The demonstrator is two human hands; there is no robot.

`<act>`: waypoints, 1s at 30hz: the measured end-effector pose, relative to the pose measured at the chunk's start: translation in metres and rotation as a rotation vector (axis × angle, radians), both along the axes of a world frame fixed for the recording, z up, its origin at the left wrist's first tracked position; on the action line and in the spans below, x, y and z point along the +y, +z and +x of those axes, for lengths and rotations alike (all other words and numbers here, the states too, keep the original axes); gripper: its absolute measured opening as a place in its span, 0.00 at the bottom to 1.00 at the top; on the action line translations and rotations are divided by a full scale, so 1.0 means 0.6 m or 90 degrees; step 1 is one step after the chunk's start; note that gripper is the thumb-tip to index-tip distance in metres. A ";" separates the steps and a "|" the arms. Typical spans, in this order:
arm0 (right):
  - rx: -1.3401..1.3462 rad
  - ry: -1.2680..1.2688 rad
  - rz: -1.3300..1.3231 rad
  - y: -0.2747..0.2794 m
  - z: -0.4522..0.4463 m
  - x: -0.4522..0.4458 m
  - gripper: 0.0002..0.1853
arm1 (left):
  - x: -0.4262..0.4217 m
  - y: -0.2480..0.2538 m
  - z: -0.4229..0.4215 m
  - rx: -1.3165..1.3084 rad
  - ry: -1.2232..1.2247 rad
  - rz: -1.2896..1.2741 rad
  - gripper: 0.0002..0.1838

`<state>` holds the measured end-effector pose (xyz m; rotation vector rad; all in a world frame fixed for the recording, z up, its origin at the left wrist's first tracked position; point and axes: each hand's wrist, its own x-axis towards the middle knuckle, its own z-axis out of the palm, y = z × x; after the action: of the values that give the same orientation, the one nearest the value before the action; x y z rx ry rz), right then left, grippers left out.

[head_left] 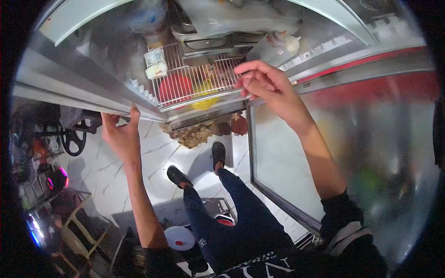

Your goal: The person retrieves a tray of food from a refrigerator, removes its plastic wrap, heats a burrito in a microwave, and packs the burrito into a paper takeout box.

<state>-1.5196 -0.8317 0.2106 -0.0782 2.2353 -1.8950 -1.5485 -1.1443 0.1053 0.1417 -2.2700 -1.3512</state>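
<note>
Head: shelf (199, 72) partly behind right hand (268, 88)

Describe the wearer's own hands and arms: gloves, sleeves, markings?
Left hand and right hand are ungloved, with no watch visible. Both forearms are bare below black sleeves; the right one carries a pale grey band.

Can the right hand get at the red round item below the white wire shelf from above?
Probably not: the white wire shelf lies between the right hand and the red round item.

room over shelf (194, 76), before trays (206, 47)
</note>
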 end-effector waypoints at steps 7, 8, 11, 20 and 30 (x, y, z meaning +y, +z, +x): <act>-0.101 -0.025 0.001 -0.036 0.040 -0.018 0.13 | -0.007 -0.009 0.001 0.019 0.040 -0.090 0.25; -0.101 -0.020 0.002 -0.044 0.044 -0.018 0.13 | -0.008 -0.015 -0.001 0.034 0.019 -0.041 0.25; -0.106 -0.012 0.004 -0.059 0.054 -0.021 0.13 | 0.000 0.002 0.000 0.029 0.016 -0.005 0.26; -0.207 -0.039 0.028 -0.103 0.084 -0.036 0.12 | -0.006 -0.014 -0.002 0.069 0.043 -0.068 0.21; -0.252 -0.050 0.018 -0.140 0.117 -0.063 0.13 | -0.009 -0.021 -0.005 0.071 0.082 -0.138 0.22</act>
<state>-1.4497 -0.8695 0.1265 0.3629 2.0184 -1.7309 -1.5512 -1.1495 0.0929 0.1333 -2.2544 -1.0150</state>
